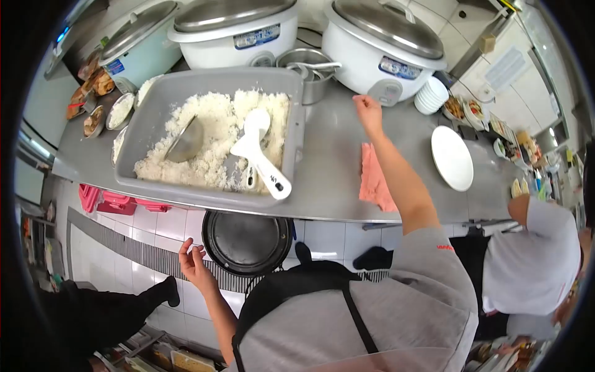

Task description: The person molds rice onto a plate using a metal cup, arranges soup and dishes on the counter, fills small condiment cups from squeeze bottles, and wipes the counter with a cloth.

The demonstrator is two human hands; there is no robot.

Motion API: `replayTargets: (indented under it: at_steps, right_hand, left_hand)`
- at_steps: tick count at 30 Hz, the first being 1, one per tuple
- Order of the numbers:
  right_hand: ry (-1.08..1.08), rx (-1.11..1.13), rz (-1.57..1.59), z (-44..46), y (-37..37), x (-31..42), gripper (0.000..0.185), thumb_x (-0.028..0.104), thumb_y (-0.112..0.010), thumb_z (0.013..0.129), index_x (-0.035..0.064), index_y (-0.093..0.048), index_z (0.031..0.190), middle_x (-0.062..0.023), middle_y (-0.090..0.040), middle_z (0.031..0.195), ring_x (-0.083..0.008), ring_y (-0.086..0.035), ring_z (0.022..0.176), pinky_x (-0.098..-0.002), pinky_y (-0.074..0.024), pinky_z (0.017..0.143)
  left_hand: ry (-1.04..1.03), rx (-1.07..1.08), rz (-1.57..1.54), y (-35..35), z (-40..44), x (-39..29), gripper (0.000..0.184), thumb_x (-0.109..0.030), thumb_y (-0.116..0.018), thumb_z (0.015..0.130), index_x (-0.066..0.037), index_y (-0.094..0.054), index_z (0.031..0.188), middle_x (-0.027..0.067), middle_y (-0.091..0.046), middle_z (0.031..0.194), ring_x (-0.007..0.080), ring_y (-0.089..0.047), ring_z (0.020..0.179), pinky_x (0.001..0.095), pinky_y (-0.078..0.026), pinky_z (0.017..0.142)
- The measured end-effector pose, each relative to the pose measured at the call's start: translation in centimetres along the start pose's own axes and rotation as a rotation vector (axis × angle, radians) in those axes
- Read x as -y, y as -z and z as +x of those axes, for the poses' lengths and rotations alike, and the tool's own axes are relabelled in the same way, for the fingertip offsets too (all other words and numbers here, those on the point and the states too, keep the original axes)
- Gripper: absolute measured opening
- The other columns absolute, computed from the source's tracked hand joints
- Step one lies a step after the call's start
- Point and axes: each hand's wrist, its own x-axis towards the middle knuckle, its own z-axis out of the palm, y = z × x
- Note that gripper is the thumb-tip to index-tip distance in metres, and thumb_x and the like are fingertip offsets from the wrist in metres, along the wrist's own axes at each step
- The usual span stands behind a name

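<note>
Closest in: left hand (196, 268), low over the floor, fingers loosely bent with gaps between, no visible hold on anything. Just beside it in view, a round black pan (246, 239) on the floor. Could be a tub, can't tell how deep. Probably stiff and not too heavy, so go for the rim on opposite sides.

Up on the table (331, 167), a pink cloth (374, 180) near the front edge, right by the right forearm. Looks limp and light, maybe damp. Just pinch a fold anywhere, no way to break it. Over to the right, a white plate (452, 158): smooth, likely slick, might chip. Best taken by the rim. Left of the cloth, a big grey tub (297, 130) with rice (207, 115) in it. Got to be weighty; grab both ends.

Further out, right hand (370, 116) over the table, just in front of the rightmost rice cooker (353, 49). Fingers folded into a loose fist, nothing showing in the grip, but can't tell about the palm side or about contact with the cooker. Hard shell on that one, bulky, probably heavy, possibly hot. For the lid (372, 18), use the top handle; for the body, hold low on both sides.
</note>
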Motion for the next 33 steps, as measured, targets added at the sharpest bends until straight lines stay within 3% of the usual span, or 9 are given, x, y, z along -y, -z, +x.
replayTargets:
  at_steps: [6, 8, 11, 13, 16, 20, 23, 29, 33]
  right_hand:
    - [0.41, 0.09, -0.051, 4.8, -4.5, 3.1, 0.011, 0.012, -0.06, 0.074, 0.0035, -0.061, 0.08, -0.0067, -0.058, 0.067, -0.0151, -0.055, 0.059, -0.027, -0.0438, 0.056]
    - [0.493, 0.249, -0.35, 7.0, -6.1, 4.0, 0.012, 0.012, -0.057, 0.072, 0.006, -0.062, 0.082, -0.0107, -0.061, 0.076, -0.0242, -0.058, 0.069, -0.033, -0.0466, 0.062]
    - [0.517, 0.59, -0.732, 10.1, -7.7, 3.9, 0.015, 0.011, -0.055, 0.071, 0.0079, -0.063, 0.084, -0.0131, -0.061, 0.086, -0.0298, -0.059, 0.079, -0.0372, -0.0478, 0.068]
    - [0.45, 0.84, -0.967, 11.4, -8.2, 5.5, 0.02, 0.004, -0.052, 0.068, 0.0072, -0.064, 0.083, -0.0157, -0.061, 0.089, -0.0303, -0.058, 0.084, -0.0378, -0.0471, 0.07]
    - [0.626, 0.969, -1.117, 15.0, -9.4, 4.4, 0.019, 0.004, -0.053, 0.068, 0.0042, -0.064, 0.083, -0.0173, -0.061, 0.088, -0.0298, -0.059, 0.084, -0.0395, -0.0468, 0.071]
    - [0.677, 1.12, -1.09, 18.2, -11.0, 4.4, 0.016, 0.001, -0.055, 0.066, 0.0007, -0.064, 0.079, -0.019, -0.061, 0.085, -0.0312, -0.06, 0.081, -0.0384, -0.0478, 0.068]
    - [0.677, 1.099, -1.012, 18.3, -10.2, 6.9, 0.017, -0.003, -0.054, 0.064, -0.0005, -0.064, 0.078, -0.0214, -0.06, 0.084, -0.0317, -0.06, 0.081, -0.0376, -0.0478, 0.067]
    - [0.696, 1.16, -0.997, 19.6, -10.5, 6.9, 0.017, -0.004, -0.053, 0.064, -0.0031, -0.063, 0.077, -0.0223, -0.06, 0.084, -0.033, -0.059, 0.081, -0.0383, -0.047, 0.067]
    - [0.637, 1.093, -0.9, 19.8, -10.6, 6.2, 0.017, -0.003, -0.054, 0.065, -0.0028, -0.063, 0.079, -0.022, -0.06, 0.082, -0.033, -0.059, 0.08, -0.0379, -0.0471, 0.068]
  left_hand:
    - [-0.236, 0.042, 0.044, -2.9, 0.9, -2.7, 0.017, -0.007, -0.048, 0.084, 0.001, -0.053, 0.098, 0.0048, -0.056, 0.089, 0.0089, -0.052, 0.071, 0.0207, -0.042, 0.061]
    - [-0.191, 0.119, 0.146, -3.9, 2.2, -4.3, 0.014, -0.007, -0.049, 0.085, 0.002, -0.055, 0.094, 0.0053, -0.057, 0.087, 0.0087, -0.051, 0.069, 0.0205, -0.042, 0.059]
    - [-0.409, 0.193, 0.267, -9.3, 4.6, -8.1, 0.012, -0.003, -0.052, 0.081, 0.002, -0.057, 0.091, 0.0061, -0.058, 0.082, 0.0104, -0.052, 0.069, 0.0224, -0.044, 0.064]
    - [-0.528, 0.296, 0.28, -14.5, 6.3, -11.4, 0.014, -0.002, -0.054, 0.078, 0.001, -0.057, 0.091, 0.0081, -0.059, 0.084, 0.014, -0.055, 0.073, 0.0247, -0.044, 0.068]
    - [-0.766, 0.522, 0.473, -22.8, 9.4, -13.7, 0.015, -0.004, -0.057, 0.074, -0.003, -0.059, 0.089, 0.0122, -0.058, 0.088, 0.0267, -0.056, 0.084, 0.0309, -0.044, 0.073]
    - [-0.756, 0.798, 0.719, -36.3, 15.2, -11.7, 0.019, -0.019, -0.055, 0.078, -0.003, -0.062, 0.088, 0.014, -0.06, 0.089, 0.0298, -0.056, 0.086, 0.0364, -0.043, 0.077]
    - [-0.607, 0.924, 1.382, -46.4, 19.4, -7.5, 0.032, -0.031, -0.055, 0.075, -0.005, -0.061, 0.093, 0.0137, -0.059, 0.096, 0.03, -0.053, 0.092, 0.0358, -0.041, 0.081]
    - [-0.724, 0.609, 1.466, -50.6, 20.1, -2.1, 0.03, -0.03, -0.058, 0.069, -0.004, -0.066, 0.083, 0.0187, -0.062, 0.083, 0.0327, -0.059, 0.079, 0.0374, -0.046, 0.072]
    - [-0.256, 0.931, 1.214, -50.8, 24.5, -4.4, 0.034, -0.029, -0.061, 0.072, -0.001, -0.063, 0.09, 0.014, -0.061, 0.09, 0.0281, -0.057, 0.081, 0.034, -0.044, 0.067]
